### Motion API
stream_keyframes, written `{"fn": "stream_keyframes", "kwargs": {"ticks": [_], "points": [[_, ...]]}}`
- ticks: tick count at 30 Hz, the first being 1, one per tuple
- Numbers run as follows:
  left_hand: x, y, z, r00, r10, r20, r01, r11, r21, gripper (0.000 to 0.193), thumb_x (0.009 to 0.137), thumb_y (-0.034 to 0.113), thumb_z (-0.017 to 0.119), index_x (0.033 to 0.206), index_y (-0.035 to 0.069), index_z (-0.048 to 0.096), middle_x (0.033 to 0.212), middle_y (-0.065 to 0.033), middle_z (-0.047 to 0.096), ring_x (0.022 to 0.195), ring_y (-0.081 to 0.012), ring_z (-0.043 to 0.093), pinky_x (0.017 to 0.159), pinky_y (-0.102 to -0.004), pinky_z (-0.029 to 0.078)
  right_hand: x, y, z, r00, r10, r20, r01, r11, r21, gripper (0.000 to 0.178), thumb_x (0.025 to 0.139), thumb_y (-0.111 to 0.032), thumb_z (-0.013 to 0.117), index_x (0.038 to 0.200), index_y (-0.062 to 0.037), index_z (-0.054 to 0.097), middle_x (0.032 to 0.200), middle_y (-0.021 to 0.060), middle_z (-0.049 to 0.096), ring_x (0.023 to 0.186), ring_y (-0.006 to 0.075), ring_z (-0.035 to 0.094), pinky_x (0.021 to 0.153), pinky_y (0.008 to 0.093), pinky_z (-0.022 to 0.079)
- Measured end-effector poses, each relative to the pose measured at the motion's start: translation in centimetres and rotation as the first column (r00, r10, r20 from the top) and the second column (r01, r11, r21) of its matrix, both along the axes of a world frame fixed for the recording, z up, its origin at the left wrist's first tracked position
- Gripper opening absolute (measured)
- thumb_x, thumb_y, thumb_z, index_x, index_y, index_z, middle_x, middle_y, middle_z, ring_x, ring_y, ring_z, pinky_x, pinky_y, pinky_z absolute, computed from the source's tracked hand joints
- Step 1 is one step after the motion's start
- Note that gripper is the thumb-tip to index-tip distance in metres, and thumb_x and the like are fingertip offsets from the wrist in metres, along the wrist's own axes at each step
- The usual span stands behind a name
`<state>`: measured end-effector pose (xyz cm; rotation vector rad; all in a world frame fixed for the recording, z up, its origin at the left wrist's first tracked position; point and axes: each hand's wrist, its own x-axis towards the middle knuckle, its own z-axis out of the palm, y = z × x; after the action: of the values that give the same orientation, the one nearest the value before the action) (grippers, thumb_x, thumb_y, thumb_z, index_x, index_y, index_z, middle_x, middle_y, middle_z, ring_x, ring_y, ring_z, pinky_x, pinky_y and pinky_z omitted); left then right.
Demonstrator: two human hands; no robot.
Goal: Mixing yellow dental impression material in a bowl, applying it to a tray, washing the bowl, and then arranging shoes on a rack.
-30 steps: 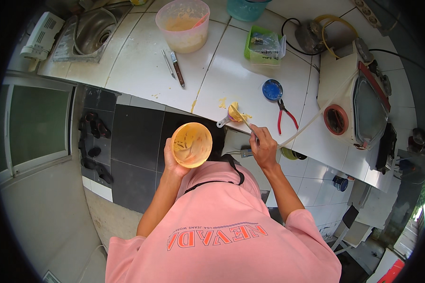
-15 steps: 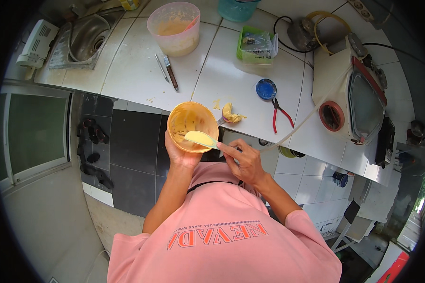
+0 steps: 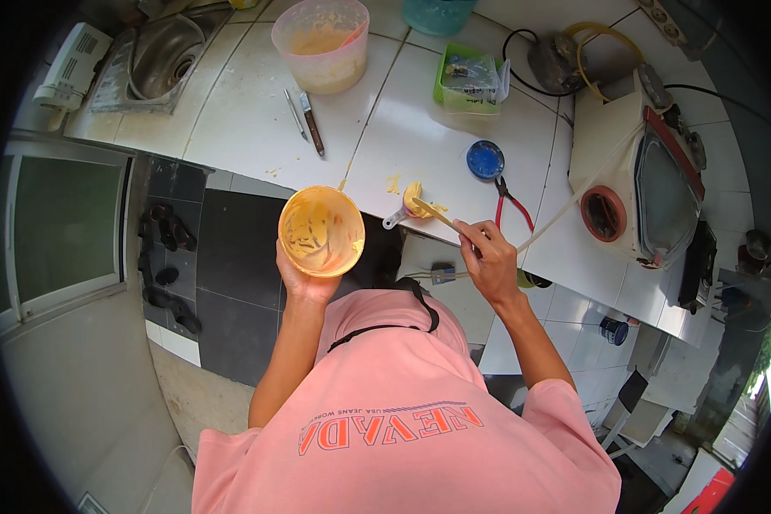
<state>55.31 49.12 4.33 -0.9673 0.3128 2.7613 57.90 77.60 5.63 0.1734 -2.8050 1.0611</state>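
Observation:
My left hand (image 3: 310, 281) grips a yellow-orange tub (image 3: 324, 233) from below, its mouth turned up toward me and its inner wall streaked with yellow paste. My right hand (image 3: 493, 264) is closed round the handle of a narrow spatula (image 3: 438, 212). The spatula's tip touches or lies just over a heap of soft yellow paste (image 3: 414, 194), which looks like margarine. That heap fills a small measuring scoop (image 3: 394, 220) at the counter's front edge, and the scoop's short handle points toward the tub. Yellow smears mark the tiles around it.
Beyond stand a pink bucket of pale batter (image 3: 321, 73) and a green basket (image 3: 469, 81) with plastic bags. A knife (image 3: 313, 128), a blue lid (image 3: 486, 160) and red-handled pliers (image 3: 511, 206) lie on the white tiled counter. A hose (image 3: 574, 195) crosses its right side.
My right hand has carried the spatula from the tub's rim rightward to the paste in the scoop. My left hand has shifted the tub slightly left.

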Motion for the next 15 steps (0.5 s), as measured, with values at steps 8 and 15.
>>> {"fn": "stream_keyframes", "kwargs": {"ticks": [8,15], "points": [[1.1,-1.7,-1.4,0.999,0.041,-0.027,-0.04,0.999,0.037,0.045,0.092,0.041,0.052,0.124,0.01,0.056,0.122,-0.0101,0.059,0.115,-0.0286,0.055,0.097,-0.0485,0.046,0.7,1.1,-0.9,1.0,0.011,0.017,-0.012,0.996,0.091,0.032,0.079,0.0,0.065,0.11,-0.0082,0.067,0.082,0.009,0.059,0.06,0.0225,0.06,0.053,0.0338,0.049],[1.0,-1.8,-1.4,0.999,0.042,-0.013,-0.041,0.999,0.025,0.046,0.093,0.042,0.05,0.124,0.01,0.056,0.123,-0.0104,0.059,0.115,-0.0291,0.056,0.097,-0.0489,0.046,1.4,1.5,-0.9,0.999,0.024,-0.034,-0.021,0.997,0.079,0.034,0.078,0.002,0.066,0.11,-0.0082,0.067,0.081,0.0086,0.059,0.059,0.021,0.059,0.053,0.0329,0.049]]}}
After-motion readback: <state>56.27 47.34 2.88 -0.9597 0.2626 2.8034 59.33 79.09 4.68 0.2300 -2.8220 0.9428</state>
